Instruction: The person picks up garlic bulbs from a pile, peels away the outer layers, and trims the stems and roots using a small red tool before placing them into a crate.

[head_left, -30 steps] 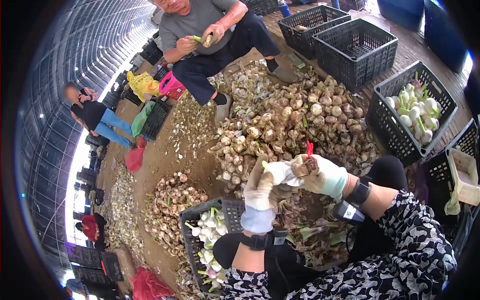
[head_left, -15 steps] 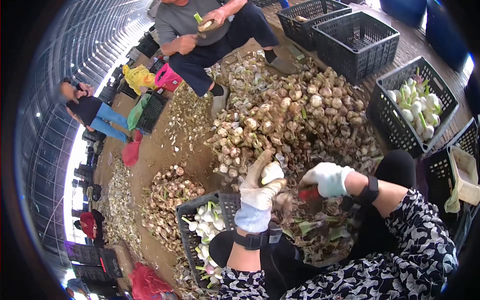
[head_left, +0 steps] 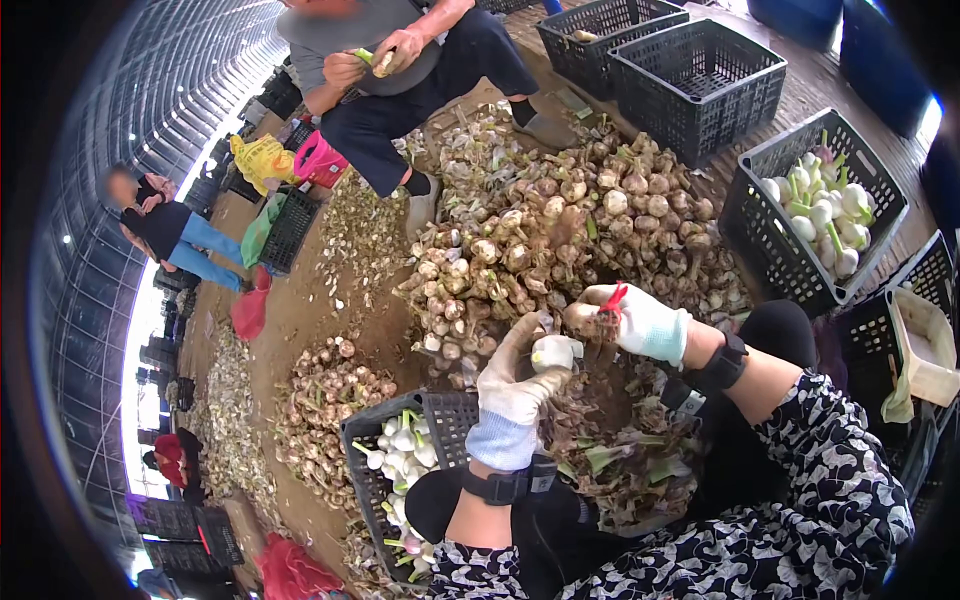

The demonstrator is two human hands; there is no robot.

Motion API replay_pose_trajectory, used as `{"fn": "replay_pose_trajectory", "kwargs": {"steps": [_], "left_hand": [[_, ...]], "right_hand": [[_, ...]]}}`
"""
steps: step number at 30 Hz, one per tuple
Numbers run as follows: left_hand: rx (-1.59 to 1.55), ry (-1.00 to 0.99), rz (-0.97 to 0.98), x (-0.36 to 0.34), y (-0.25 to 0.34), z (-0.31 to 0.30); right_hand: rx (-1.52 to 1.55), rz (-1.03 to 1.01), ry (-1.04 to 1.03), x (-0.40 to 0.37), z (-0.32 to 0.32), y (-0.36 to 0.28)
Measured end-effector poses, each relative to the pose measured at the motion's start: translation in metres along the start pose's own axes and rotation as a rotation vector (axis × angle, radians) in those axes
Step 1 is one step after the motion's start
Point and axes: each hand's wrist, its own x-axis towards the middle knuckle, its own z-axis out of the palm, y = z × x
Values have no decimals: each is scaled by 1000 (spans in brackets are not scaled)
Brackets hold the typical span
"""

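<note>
My left hand (head_left: 508, 395), in a soiled white glove with a blue cuff, grips a peeled white garlic bulb (head_left: 556, 353) between thumb and fingers. Close on its right, my gloved right hand (head_left: 640, 325) is closed around a small red-handled tool (head_left: 614, 303); its working end cannot be made out. Beyond both hands spreads a heap of unpeeled garlic (head_left: 560, 215). Loose husks and leaf scraps (head_left: 630, 470) lie below, between my knees.
A black crate (head_left: 455, 415) with white bulbs stands by my left knee; another crate (head_left: 775, 250) of trimmed garlic is at right. Empty black crates (head_left: 700, 110) stand behind it. A co-worker (head_left: 390, 80) sits opposite, handling garlic. A smaller garlic pile (head_left: 330, 410) lies left.
My right hand has risen and moved left toward the bulb, with the red tool now showing on top. My left hand still grips the garlic bulb, which is turned differently.
</note>
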Motion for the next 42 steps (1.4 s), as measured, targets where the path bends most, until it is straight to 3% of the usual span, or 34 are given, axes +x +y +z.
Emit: {"fn": "replay_pose_trajectory", "kwargs": {"steps": [2, 4, 5, 8, 9, 10, 13, 14, 16, 18, 20, 21, 22, 23, 24, 26, 27, 28, 29, 30, 31, 32, 34, 35, 36, 37, 38, 39, 40, 41, 42], "left_hand": [[7, 28, 12, 2, -4, 0], [28, -19, 10, 2, 1, 4], [45, -32, 36, 4, -4, 0], [-193, -36, 23, 2, -1, -3], [-175, -24, 53, 2, -2, -4], [-208, 15, 71, 2, 1, 1], [-334, 40, -1, 7, -26, -13], [-239, 160, -104, 1, -7, -2], [-616, 100, -90, 0, -5, -4], [-745, 167, -81, 9, -21, -18], [-202, 185, 91, 4, -19, -17], [-5, 218, 98, 3, -16, -18], [185, 255, 95, 1, -11, -16], [-264, 235, 89, 3, -5, -17], [469, 311, 186, -5, -4, -15], [-550, 266, 87, 0, -4, -24], [-680, 246, 103, 2, -3, -27], [-811, 225, 116, 4, 4, -29], [-834, 351, 52, -1, 19, -26], [-756, 380, 91, -1, 18, -26], [-677, 411, 127, -2, 16, -27], [-949, 338, 37, -2, 20, -31], [-913, 371, 35, -1, 20, -34], [-907, 320, 74, -1, 15, -36], [-91, 364, 282, -12, 16, -26], [-149, 317, 355, -6, -4, -34], [-288, 307, 302, -1, 0, -37], [-429, 305, 250, 5, 4, -40], [-656, 328, 52, -2, 17, -30], [195, 379, 344, -8, 9, -23], [-540, 272, 40, 3, -11, -31]], "right_hand": [[-68, 94, -64, -2, 1, -5], [-563, -279, 81, -10, 9, 0], [-584, -292, 11, -11, 4, -4], [-305, -108, 129, -4, 3, -12], [-98, -58, 62, -9, 4, -16], [-367, -148, 70, -12, 11, -19], [-400, -404, 40, -18, 40, -10], [-367, -448, 26, -21, 48, -10], [-267, -385, -12, -20, 47, -18], [117, -10, 141, -7, 40, 15], [69, -34, 231, -6, 30, 3], [-139, -126, 272, -5, 32, 7], [62, -79, 237, -9, 38, 0], [214, -53, 218, -8, 37, -1], [369, -14, 200, -8, 38, 3], [500, 118, 344, -2, 29, -7], [394, 86, 530, -1, 33, -17], [434, 65, 482, 7, 16, 31], [611, 11, 58, -6, 16, 5], [602, 74, 91, -12, 21, 9], [73, 22, -96, -18, 25, 20], [-449, -30, -311, -24, 27, 27], [-1030, -240, -185, -29, 31, 26], [-946, -154, -119, -24, 31, 18], [-892, -190, -63, -18, 29, 18], [-777, -210, -35, -11, 32, 8], [-661, -225, -29, -7, 36, -2], [-389, -73, -21, -4, 42, 1], [127, -100, 7, 0, 57, 2], [116, -140, -10, 1, 62, 2], [106, -163, -19, -1, 68, -8]]}}
